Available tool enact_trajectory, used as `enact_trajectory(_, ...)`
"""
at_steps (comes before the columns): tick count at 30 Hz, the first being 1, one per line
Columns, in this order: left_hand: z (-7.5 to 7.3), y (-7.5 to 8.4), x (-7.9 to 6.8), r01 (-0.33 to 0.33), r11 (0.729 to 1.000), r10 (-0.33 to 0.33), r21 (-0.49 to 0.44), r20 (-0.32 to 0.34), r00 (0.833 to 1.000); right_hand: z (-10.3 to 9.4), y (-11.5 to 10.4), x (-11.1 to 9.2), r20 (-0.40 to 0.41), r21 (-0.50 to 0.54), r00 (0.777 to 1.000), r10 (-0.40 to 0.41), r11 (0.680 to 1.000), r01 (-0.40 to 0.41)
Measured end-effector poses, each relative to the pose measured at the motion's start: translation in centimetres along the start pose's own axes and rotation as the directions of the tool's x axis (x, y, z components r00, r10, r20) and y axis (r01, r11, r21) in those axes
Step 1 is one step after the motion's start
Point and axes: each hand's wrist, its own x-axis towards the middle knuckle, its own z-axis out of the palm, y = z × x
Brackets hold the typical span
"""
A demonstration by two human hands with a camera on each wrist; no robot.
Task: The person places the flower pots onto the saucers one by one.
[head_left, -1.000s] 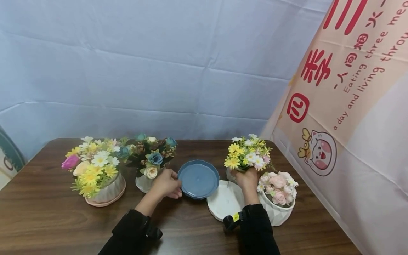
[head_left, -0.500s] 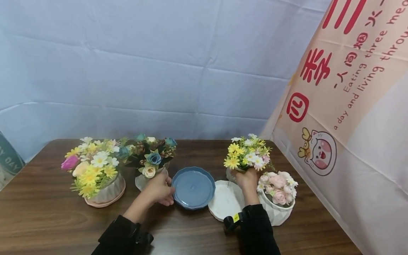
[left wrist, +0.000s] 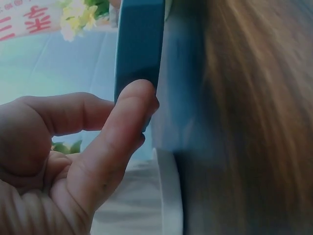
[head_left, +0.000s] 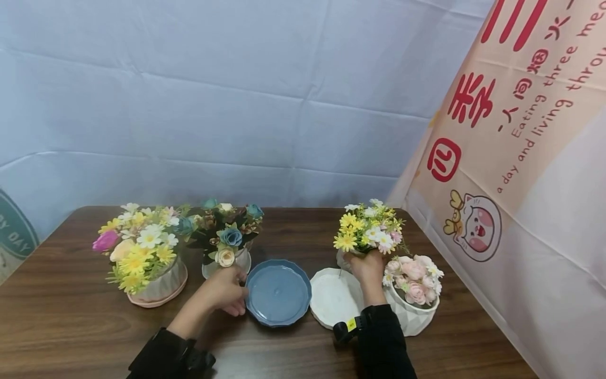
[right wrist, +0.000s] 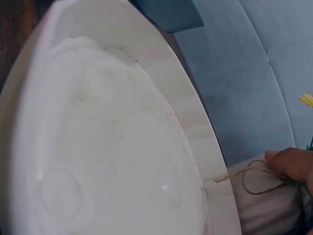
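My left hand (head_left: 224,292) pinches the left rim of a round blue plant saucer (head_left: 278,292). In the left wrist view, thumb and fingers clasp the saucer's blue edge (left wrist: 139,54), low over the table; whether it touches the wood I cannot tell. My right hand (head_left: 368,271) grips a bouquet of yellow and white artificial flowers (head_left: 366,229) low on its stems, at the top of a whitish pot mostly hidden behind the hand. Twine (right wrist: 247,174) hangs by the thumb in the right wrist view. A white saucer (head_left: 335,297) lies between the blue saucer and my right forearm.
Left of my left hand stand a pot of blue and cream roses (head_left: 230,237) and a ribbed pot of mixed flowers (head_left: 163,284) on a pink saucer. A white faceted pot with pink flowers (head_left: 414,313) sits at the right. Cloth (head_left: 236,105) hangs behind the wooden table (head_left: 71,326).
My left hand has drawn the blue saucer left and nearer to me, off its overlap with the white saucer. My right hand has stayed in place on the bouquet.
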Motion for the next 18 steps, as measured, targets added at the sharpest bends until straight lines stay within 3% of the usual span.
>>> enact_trajectory(18, -0.4, -1.2, -0.4, 0.028, 0.998, -0.029, 0.065, 0.017, 0.999, -0.3, 0.3, 0.0, 0.013, -0.033, 1.0, -0.018, 0.999, 0.019)
